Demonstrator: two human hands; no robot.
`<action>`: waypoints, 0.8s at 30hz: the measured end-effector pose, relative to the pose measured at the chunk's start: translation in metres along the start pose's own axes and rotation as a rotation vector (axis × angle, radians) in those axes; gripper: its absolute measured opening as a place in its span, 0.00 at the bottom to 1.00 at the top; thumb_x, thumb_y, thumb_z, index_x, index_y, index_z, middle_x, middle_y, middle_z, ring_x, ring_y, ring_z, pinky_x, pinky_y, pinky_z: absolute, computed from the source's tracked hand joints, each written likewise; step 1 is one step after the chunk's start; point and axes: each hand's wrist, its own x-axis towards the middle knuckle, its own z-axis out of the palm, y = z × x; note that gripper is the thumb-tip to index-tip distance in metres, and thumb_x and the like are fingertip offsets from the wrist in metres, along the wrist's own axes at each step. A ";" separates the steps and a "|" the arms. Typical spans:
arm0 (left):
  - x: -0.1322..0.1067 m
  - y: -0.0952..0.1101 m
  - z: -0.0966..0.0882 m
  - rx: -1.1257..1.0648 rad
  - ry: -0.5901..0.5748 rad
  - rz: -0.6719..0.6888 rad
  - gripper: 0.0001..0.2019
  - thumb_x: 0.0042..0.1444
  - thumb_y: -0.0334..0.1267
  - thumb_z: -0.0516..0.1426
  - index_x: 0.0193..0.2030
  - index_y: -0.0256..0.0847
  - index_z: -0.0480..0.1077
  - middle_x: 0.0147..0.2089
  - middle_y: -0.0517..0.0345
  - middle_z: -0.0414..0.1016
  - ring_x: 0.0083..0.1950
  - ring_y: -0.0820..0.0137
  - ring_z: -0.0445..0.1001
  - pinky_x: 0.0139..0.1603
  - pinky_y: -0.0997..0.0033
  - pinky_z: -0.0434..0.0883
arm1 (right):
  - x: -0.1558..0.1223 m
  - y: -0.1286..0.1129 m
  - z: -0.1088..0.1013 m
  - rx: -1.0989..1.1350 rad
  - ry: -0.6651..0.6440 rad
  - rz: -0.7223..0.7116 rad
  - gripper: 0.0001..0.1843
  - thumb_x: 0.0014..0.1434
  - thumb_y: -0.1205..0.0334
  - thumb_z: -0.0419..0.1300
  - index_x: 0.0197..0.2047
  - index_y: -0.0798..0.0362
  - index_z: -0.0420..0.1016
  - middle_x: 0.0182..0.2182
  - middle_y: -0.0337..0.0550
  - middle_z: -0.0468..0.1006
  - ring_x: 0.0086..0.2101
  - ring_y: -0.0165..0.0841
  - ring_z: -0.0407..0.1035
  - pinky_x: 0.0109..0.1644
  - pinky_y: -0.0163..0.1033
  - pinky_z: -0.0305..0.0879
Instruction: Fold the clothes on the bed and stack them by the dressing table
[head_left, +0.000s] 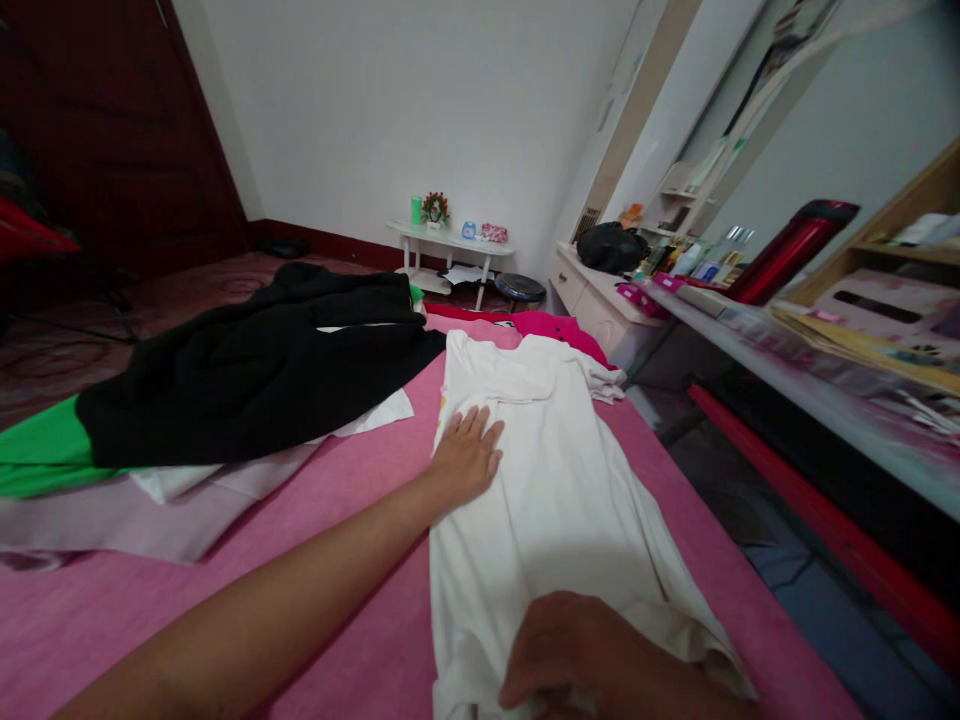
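A white T-shirt lies lengthwise on the pink bed cover, its far end partly folded over and its near end rumpled. My left hand rests flat on the left side of the shirt, palm down with fingers spread. Close to me, my right hand is curled over the shirt's near end, fingers bent down into the cloth. Its fingertips are partly hidden.
To the left lies a pile of clothes with a black garment on top. Bright pink cloth sits beyond the shirt. A cluttered shelf borders the bed's right side. At the far wall stands a small white table.
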 end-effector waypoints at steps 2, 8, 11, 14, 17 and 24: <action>0.000 0.000 0.000 0.009 0.009 0.007 0.24 0.66 0.43 0.45 0.66 0.38 0.57 0.70 0.42 0.52 0.70 0.55 0.50 0.67 0.49 0.47 | -0.011 0.003 -0.027 0.015 0.147 0.204 0.12 0.55 0.48 0.62 0.41 0.40 0.78 0.36 0.39 0.82 0.37 0.35 0.75 0.43 0.36 0.69; 0.001 0.001 0.001 0.015 0.013 0.011 0.23 0.65 0.43 0.46 0.65 0.40 0.60 0.69 0.42 0.53 0.70 0.53 0.50 0.67 0.47 0.49 | -0.073 0.074 -0.083 -0.517 0.663 0.758 0.25 0.51 0.49 0.59 0.50 0.53 0.72 0.51 0.55 0.74 0.49 0.47 0.69 0.53 0.48 0.62; 0.002 0.001 0.001 -0.004 0.019 0.018 0.23 0.65 0.43 0.46 0.64 0.40 0.61 0.69 0.41 0.53 0.70 0.51 0.51 0.66 0.45 0.50 | -0.108 0.098 -0.074 -0.560 0.550 0.941 0.18 0.50 0.46 0.59 0.36 0.52 0.72 0.33 0.48 0.78 0.35 0.43 0.73 0.40 0.43 0.64; 0.003 0.000 0.002 -0.036 0.043 0.019 0.22 0.64 0.41 0.47 0.63 0.40 0.62 0.69 0.41 0.55 0.69 0.51 0.52 0.66 0.44 0.50 | -0.125 0.106 -0.063 -0.441 0.531 0.959 0.16 0.49 0.48 0.59 0.21 0.49 0.61 0.17 0.36 0.68 0.23 0.33 0.65 0.29 0.37 0.54; 0.004 -0.001 0.004 -0.108 0.059 0.028 0.21 0.63 0.39 0.49 0.62 0.39 0.64 0.67 0.40 0.58 0.68 0.50 0.54 0.65 0.43 0.52 | -0.121 0.102 -0.071 -0.163 0.717 0.871 0.19 0.46 0.48 0.58 0.17 0.49 0.54 0.14 0.32 0.59 0.19 0.29 0.58 0.25 0.34 0.50; 0.000 0.004 -0.011 -0.594 0.176 0.219 0.24 0.61 0.31 0.49 0.64 0.42 0.59 0.62 0.47 0.64 0.62 0.63 0.63 0.63 0.61 0.62 | -0.039 0.010 -0.086 0.038 0.797 0.547 0.18 0.45 0.53 0.65 0.38 0.52 0.75 0.37 0.45 0.78 0.38 0.39 0.72 0.43 0.38 0.65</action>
